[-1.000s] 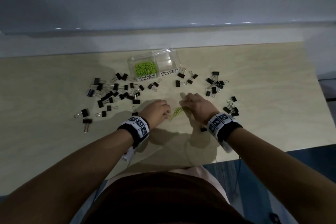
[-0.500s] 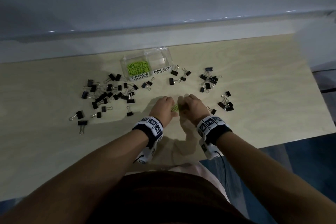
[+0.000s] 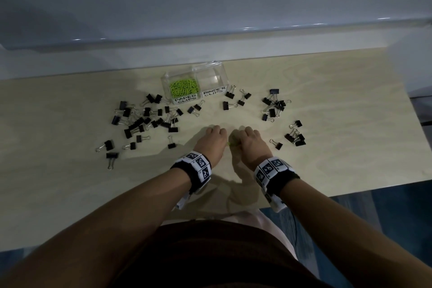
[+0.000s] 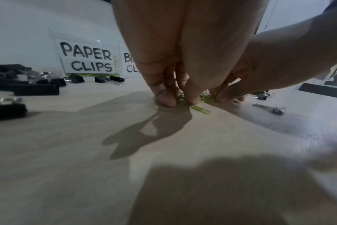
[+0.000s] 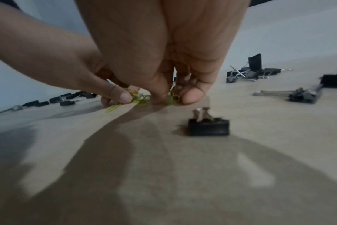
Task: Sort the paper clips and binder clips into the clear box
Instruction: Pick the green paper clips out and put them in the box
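Note:
A clear two-compartment box stands at the back of the table. Its left half, labelled PAPER CLIPS, holds green paper clips; the right half, labelled BINDER CLIPS, looks empty. Both hands sit side by side in the table's middle. My left hand pinches a small bunch of green paper clips against the wood. My right hand pinches the same bunch from the other side. Black binder clips lie scattered left and right.
One binder clip stands just before my right hand, and a cluster lies further right. The table's right edge and front edge are near. A pale wall ledge runs behind the box.
The hands have come closer together, gathering the loose green paper clips into a tight bunch between their fingertips. The head view shifted slightly.

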The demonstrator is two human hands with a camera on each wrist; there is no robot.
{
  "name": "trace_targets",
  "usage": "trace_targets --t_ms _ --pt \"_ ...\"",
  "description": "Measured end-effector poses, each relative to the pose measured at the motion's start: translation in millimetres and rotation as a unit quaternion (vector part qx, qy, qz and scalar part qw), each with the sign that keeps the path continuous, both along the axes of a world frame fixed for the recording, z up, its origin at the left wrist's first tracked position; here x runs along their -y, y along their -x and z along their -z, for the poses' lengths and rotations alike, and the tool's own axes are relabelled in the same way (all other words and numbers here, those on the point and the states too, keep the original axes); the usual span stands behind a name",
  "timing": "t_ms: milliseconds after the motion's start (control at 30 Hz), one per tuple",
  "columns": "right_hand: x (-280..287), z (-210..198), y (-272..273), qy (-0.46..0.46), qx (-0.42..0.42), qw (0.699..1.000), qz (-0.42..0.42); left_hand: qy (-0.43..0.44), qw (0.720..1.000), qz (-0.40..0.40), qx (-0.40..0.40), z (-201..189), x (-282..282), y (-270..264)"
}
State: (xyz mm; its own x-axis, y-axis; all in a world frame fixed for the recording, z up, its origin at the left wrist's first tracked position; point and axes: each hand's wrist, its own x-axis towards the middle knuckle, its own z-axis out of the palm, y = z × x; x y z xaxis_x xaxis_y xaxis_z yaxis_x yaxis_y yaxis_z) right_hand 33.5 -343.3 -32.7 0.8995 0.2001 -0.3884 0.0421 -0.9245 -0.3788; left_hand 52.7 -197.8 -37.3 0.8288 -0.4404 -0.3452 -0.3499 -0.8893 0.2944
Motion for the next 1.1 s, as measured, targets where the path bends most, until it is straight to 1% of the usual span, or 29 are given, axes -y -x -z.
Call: trace_targets --t_ms 100,200,267,333,433,533,600,667,767,833,933,1000,1033,1100 --pt "1 3 0 0.004 0.012 1.000 -0.003 0.008 1.000 0.016 -0.011 -2 -5 1" --pt "6 3 -7 0.012 -0.005 1.000 0.008 0.031 0.999 -0.003 -0.028 0 -16 0" --pt "7 0 -17 -0.004 -0.014 0.999 0.031 0.063 0.997 -0.044 -0.033 -2 -27 -5" --pt "0 -9 -33 -0.036 -0.011 0.998 0.055 0.117 0.988 -0.094 -0.022 -11 -41 -15" --pt "-24 -29 -67 -0.081 0.013 0.995 0.060 0.168 0.971 -0.167 0.034 -34 -64 -41" --pt "-59 -47 -105 -0.100 0.050 0.993 0.031 0.165 0.954 -0.238 0.078 -52 -86 -77" --pt "-83 -55 -126 -0.082 0.066 0.994 0.020 0.154 0.945 -0.272 0.099 -56 -95 -100" --pt "-105 -58 -145 -0.047 0.079 0.996 0.005 0.134 0.943 -0.289 0.100 -55 -99 -120" --pt "-121 -55 -162 -0.010 0.074 0.997 -0.023 0.075 0.958 -0.269 0.066 -54 -92 -135" --pt "-117 -53 -165 -0.025 0.064 0.997 -0.035 0.064 0.966 -0.243 0.059 -51 -88 -135" --pt "-90 -55 -152 -0.081 0.088 0.992 -0.031 0.082 0.972 -0.192 0.104 -49 -92 -120" --pt "-60 -49 -132 -0.093 0.090 0.992 -0.001 0.115 0.975 -0.136 0.132 -46 -91 -100" --pt "-44 -45 -119 -0.084 0.076 0.993 0.024 0.131 0.980 -0.098 0.113 -45 -87 -88" --pt "-19 -39 -89 -0.044 0.027 0.996 0.068 0.138 0.990 -0.020 0.015 -35 -74 -59"
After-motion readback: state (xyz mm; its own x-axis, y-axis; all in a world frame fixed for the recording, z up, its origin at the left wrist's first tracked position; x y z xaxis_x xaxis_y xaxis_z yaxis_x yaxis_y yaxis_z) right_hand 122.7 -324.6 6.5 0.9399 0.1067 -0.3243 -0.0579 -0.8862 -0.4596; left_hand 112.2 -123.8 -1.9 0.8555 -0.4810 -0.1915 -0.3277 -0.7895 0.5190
